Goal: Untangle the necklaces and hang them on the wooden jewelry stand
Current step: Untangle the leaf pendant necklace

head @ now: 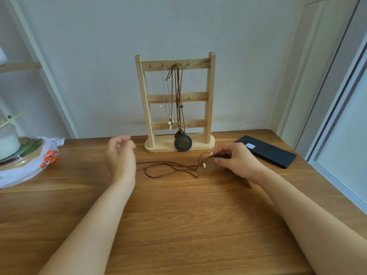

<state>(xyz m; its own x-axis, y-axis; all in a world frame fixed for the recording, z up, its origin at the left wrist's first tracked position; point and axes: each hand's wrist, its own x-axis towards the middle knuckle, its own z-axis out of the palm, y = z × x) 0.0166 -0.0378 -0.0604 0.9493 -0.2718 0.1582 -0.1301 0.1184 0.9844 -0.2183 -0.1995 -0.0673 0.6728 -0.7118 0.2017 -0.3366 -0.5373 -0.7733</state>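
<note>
Stand (210, 96): pale wood, three hooked rails, middle of the bench's (178, 225) far edge.
Left hand (121, 153): relaxed, empty.
Right hand (236, 159): pinches the loose necklace's beaded end.
Loose necklace (190, 166): brown cord, looped before the stand.
Hung necklaces (179, 86): top rail; one carries a round dark pendant (183, 143).

We read this as a home, a plain domestic room corner. We see a wood table (178, 225) pushed against a bare white wall (99, 56), window frame (333, 108) on the right, white shelving (40, 56) on the left. Personal clutter on top: small wooden jewelry stand (198, 97), dark phone (270, 153), crumpled white plastic bag (19, 173) at the left edge.
</note>
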